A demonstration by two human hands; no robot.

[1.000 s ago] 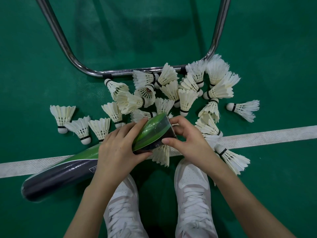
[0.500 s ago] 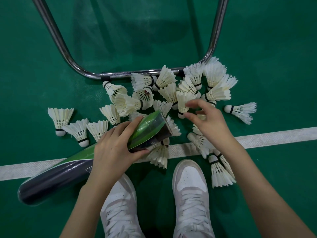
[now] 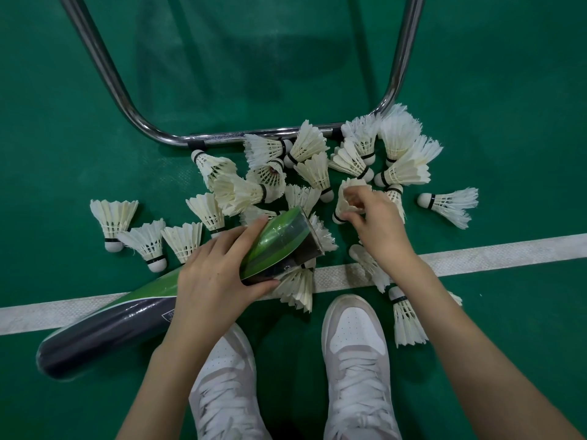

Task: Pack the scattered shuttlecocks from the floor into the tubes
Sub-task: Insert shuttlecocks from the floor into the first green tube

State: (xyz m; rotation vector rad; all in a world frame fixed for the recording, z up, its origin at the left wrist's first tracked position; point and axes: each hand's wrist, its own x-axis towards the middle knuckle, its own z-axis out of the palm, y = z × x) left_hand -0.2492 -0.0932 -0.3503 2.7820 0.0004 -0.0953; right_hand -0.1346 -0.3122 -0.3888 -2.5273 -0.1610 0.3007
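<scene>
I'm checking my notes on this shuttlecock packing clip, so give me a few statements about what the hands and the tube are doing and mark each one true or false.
1. The left hand grips the tube near its open end. True.
2. The right hand is empty and resting on the floor. False: it pinches the feathers of a shuttlecock in the pile.
3. The tube stands upright on the floor. False: it lies tilted, open end raised toward the pile.
4. A shuttlecock lies alone right of the pile. True.
5. A metal frame lies beyond the pile. True.
</scene>
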